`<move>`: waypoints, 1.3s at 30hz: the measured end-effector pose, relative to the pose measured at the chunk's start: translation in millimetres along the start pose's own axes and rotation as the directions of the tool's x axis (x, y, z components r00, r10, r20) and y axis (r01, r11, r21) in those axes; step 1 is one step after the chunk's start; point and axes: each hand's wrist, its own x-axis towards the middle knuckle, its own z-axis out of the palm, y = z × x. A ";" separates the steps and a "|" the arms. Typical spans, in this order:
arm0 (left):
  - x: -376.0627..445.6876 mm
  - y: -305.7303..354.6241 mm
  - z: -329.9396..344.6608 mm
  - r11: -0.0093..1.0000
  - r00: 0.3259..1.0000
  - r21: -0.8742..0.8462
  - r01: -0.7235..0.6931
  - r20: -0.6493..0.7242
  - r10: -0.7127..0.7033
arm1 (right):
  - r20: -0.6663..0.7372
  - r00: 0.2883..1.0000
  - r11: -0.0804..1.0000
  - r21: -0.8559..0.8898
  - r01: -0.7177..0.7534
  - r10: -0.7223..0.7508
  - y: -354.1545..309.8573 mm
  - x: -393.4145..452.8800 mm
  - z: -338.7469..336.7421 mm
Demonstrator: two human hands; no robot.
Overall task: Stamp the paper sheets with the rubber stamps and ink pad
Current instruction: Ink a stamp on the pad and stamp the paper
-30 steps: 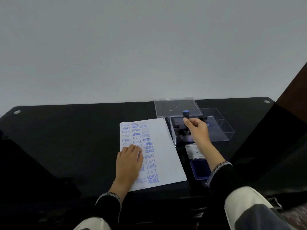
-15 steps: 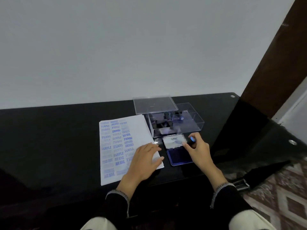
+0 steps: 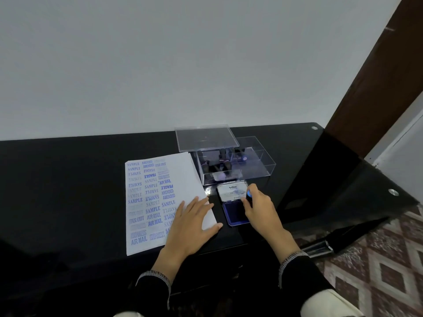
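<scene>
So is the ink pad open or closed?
Open. The ink pad's lid is flipped back and the blue pad shows, with the right hand holding a stamp over it.

Black sleeves are worn on both arms. Each cuff is edged with a band of black-and-white stitching. Pale, off-white cloth is seen below the sleeves.

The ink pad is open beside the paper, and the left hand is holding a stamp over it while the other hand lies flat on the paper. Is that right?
Not quite: the hands are swapped. In the head view, the right hand holds the blue-topped stamp over the open ink pad, and the left hand lies flat on the paper. The rest is right.
</scene>
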 end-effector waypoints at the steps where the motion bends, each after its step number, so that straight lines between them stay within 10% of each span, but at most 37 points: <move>1: -0.2 -0.1 0.1 1.000 1.000 -0.001 0.001 0.001 -0.001 | -0.001 1.000 1.000 -0.007 -0.001 0.001 -0.5 0.2 0.9; 39: 24.9 12.2 12.3 0.992 0.997 -0.096 -0.076 -0.029 0.074 | -0.003 0.998 0.990 0.128 0.063 -0.063 11.0 7.9 13.0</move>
